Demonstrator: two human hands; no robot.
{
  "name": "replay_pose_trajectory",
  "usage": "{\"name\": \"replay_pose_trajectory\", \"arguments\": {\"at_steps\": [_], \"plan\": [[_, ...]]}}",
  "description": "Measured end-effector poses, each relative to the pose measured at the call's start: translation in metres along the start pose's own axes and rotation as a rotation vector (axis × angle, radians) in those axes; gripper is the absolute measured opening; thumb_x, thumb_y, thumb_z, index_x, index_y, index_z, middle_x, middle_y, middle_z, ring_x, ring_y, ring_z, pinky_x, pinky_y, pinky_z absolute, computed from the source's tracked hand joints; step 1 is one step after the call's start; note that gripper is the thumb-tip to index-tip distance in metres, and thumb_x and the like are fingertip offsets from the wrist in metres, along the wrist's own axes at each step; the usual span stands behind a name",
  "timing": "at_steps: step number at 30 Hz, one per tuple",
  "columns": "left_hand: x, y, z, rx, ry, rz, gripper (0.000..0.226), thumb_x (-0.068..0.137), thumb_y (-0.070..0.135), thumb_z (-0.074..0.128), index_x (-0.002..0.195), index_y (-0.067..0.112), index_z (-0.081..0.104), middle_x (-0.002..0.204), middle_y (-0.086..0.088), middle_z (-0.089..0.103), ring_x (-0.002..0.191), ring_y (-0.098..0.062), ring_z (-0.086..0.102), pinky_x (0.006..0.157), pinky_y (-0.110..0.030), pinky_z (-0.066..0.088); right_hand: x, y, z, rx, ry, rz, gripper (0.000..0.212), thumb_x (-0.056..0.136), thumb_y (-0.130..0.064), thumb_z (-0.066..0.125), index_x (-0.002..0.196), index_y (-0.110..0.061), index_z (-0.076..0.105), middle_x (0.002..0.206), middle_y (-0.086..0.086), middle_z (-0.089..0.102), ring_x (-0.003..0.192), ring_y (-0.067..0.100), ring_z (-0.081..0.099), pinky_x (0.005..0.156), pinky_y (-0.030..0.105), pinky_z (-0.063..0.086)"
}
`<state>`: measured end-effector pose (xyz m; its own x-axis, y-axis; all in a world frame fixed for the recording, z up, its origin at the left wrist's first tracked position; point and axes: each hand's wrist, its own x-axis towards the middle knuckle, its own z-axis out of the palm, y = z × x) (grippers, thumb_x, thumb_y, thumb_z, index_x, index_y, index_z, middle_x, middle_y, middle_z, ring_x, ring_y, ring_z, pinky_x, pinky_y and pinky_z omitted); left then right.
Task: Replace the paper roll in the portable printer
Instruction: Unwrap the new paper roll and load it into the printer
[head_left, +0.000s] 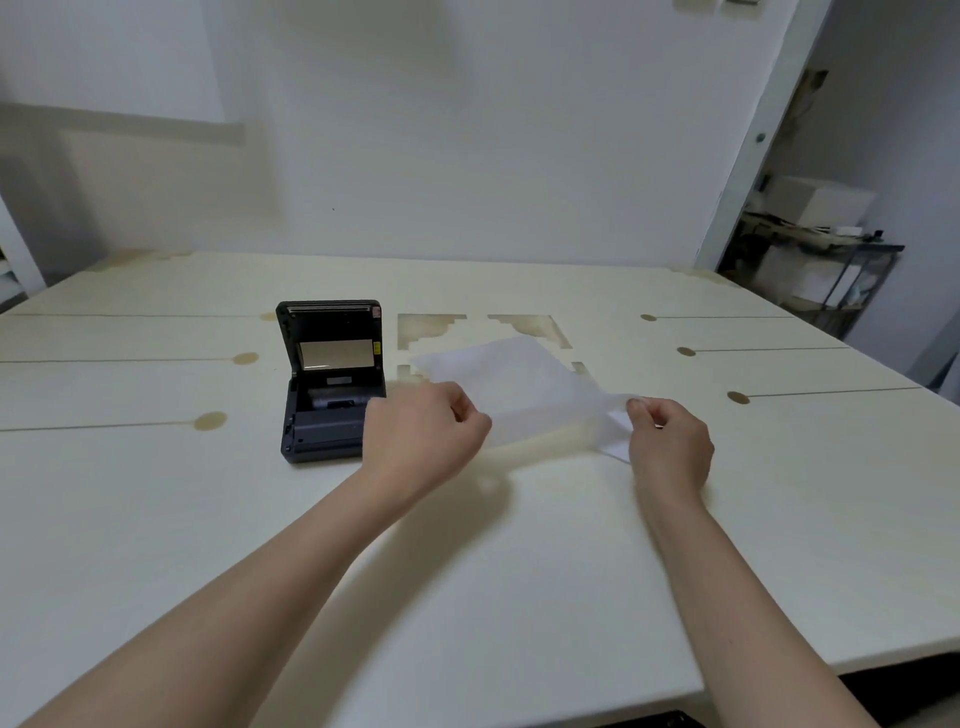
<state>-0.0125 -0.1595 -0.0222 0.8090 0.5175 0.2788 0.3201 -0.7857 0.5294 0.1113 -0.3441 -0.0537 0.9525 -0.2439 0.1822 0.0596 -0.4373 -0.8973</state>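
A dark grey portable printer (327, 395) stands on the white table (467, 545) with its lid raised; the paper bay looks dark and I cannot tell what is in it. Just right of the printer, a sheet of white paper (524, 389) is held above the table between both hands. My left hand (423, 441) pinches its near left edge, partly covering the printer's front right corner. My right hand (667, 447) pinches the near right corner, where the paper curls or folds under. No separate paper roll is visible.
The table has thin inlaid lines ending in brown dots (210, 420) and brown cut-out patterns (431, 327) behind the paper. A white wall runs behind the table. At the right, a doorway shows a cluttered shelf (810, 249).
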Motion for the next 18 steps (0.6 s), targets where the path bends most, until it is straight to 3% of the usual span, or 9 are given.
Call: {"name": "replay_pose_trajectory", "arguments": {"at_steps": [4,7,9,12,15,18], "plan": [[0.001,0.003,-0.005,-0.14,-0.135,-0.066,0.025,0.083,0.04,0.053,0.076,0.022,0.068,0.079,0.002,0.071,0.081,-0.02,0.065,0.066,-0.03,0.042,0.0,-0.006,0.001,0.066,-0.033,0.019,0.027,0.101,-0.014,0.045,0.113,-0.014,0.069,0.106,-0.002,0.065,0.094,0.016,0.054,0.078,0.025,0.038],[0.013,-0.003,0.001,-0.244,-0.156,-0.063,0.037,0.088,0.058,0.047,0.093,0.028,0.069,0.106,0.006,0.069,0.106,-0.016,0.06,0.085,-0.036,0.048,0.007,-0.01,-0.005,0.263,0.003,0.064,0.034,0.101,-0.015,0.04,0.124,-0.016,0.065,0.12,-0.004,0.069,0.112,0.015,0.06,0.095,0.028,0.045],[0.025,-0.008,0.008,-0.288,-0.097,-0.053,0.041,0.091,0.057,0.047,0.115,0.028,0.064,0.126,0.002,0.06,0.123,-0.018,0.05,0.099,-0.042,0.044,0.012,-0.013,-0.01,0.302,0.017,0.07,0.033,0.1,-0.02,0.042,0.122,-0.018,0.066,0.12,-0.004,0.07,0.118,0.017,0.061,0.103,0.032,0.046],[0.051,-0.012,0.024,-0.239,-0.069,-0.054,0.058,0.095,0.05,0.047,0.142,0.017,0.045,0.146,-0.008,0.045,0.139,-0.026,0.033,0.112,-0.042,0.031,0.015,-0.023,-0.006,0.075,-0.125,-0.063,0.033,0.1,-0.02,0.045,0.124,-0.013,0.067,0.13,0.003,0.067,0.124,0.022,0.058,0.102,0.03,0.042],[0.081,-0.011,0.043,-0.162,-0.157,-0.178,0.071,0.097,0.05,0.04,0.152,0.009,0.022,0.157,-0.016,0.03,0.146,-0.034,0.019,0.118,-0.043,0.018,0.011,-0.032,0.013,-0.194,-0.353,-0.192,0.042,0.101,-0.024,0.049,0.14,-0.011,0.054,0.142,0.01,0.058,0.132,0.027,0.052,0.107,0.031,0.037],[0.1,-0.01,0.048,-0.263,-0.22,-0.359,0.071,0.098,0.049,0.038,0.153,0.008,0.019,0.153,-0.016,0.037,0.141,-0.035,0.032,0.112,-0.041,0.032,0.01,-0.033,0.032,-0.289,-0.526,-0.189,0.058,0.1,-0.035,0.05,0.152,-0.015,0.034,0.153,0.01,0.045,0.139,0.027,0.044,0.11,0.033,0.034]]}}
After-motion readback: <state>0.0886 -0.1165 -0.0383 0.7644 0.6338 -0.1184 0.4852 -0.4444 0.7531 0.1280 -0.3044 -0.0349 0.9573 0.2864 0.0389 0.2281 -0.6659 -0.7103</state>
